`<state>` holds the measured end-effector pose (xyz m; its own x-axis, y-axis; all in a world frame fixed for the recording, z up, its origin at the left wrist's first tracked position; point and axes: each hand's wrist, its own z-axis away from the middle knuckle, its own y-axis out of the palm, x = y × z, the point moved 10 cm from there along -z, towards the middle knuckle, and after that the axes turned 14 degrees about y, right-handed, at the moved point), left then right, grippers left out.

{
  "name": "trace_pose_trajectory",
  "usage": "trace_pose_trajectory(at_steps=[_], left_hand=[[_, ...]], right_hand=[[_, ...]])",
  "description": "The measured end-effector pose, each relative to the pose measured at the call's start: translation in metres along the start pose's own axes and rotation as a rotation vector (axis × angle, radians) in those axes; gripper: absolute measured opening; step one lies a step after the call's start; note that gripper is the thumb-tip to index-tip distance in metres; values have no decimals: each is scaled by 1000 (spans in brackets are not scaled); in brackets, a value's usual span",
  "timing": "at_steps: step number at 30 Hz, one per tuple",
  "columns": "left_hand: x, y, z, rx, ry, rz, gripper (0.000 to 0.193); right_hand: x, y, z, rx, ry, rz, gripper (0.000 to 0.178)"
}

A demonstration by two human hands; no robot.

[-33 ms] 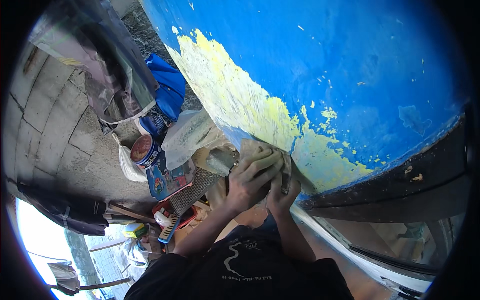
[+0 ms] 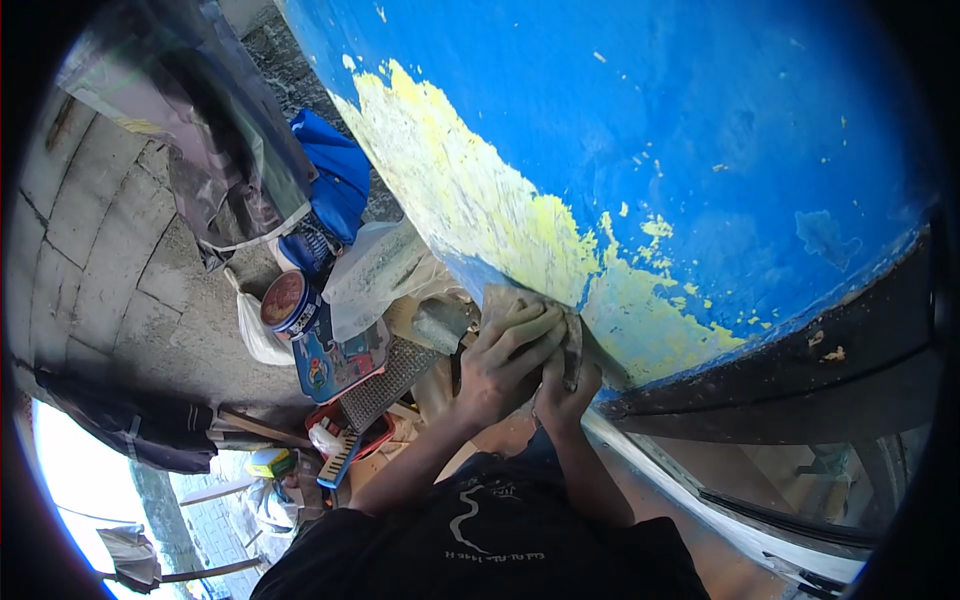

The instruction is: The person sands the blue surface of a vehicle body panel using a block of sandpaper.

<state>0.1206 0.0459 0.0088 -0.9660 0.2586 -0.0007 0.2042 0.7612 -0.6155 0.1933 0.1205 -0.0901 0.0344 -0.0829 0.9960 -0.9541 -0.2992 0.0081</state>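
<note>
A worn grey-brown piece of sandpaper (image 2: 496, 299) is pressed against the lower edge of a large curved blue-painted surface (image 2: 640, 120). My left hand (image 2: 505, 355) lies over it, fingers bent and pressed onto the sheet. Just to the right, my right hand (image 2: 567, 393) grips its near right side with the thumb up. Whether a block sits inside the sheet is hidden under my fingers. Along the blue surface's lower left edge runs a bare patch (image 2: 480, 190) of white and yellow, with ragged, chipped borders, reaching right to where my hands are.
Left of my hands are a clear plastic bag (image 2: 365, 285), a round tub (image 2: 287, 302) of reddish-brown stuff, a blue tin lid (image 2: 335, 360) and a dark textured strip (image 2: 392, 380). A red tray (image 2: 372, 433) stands lower. A dark band (image 2: 770, 385) borders the blue surface.
Both hands and the sandpaper have shifted very slightly toward me along the edge. The grip looks the same, and the surroundings have not moved.
</note>
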Motion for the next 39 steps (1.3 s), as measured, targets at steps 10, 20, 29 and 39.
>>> trace_pose_trajectory(at_steps=[10, 20, 29, 39], left_hand=[[-1, -12, -6, -51, 12, -30, 36], [-4, -13, -15, -33, 117, 14, 38], [-4, -9, -5, 24, 10, 5, 40], [3, -7, 1, 87, -45, 49, 40]], right_hand=[[19, 3, 1, 42, -79, 28, 20], [-6, -1, 6, -71, -31, 55, 35], [19, 3, 11, -29, -70, -56, 21], [17, 12, 8, 7, 10, -158, 21]])
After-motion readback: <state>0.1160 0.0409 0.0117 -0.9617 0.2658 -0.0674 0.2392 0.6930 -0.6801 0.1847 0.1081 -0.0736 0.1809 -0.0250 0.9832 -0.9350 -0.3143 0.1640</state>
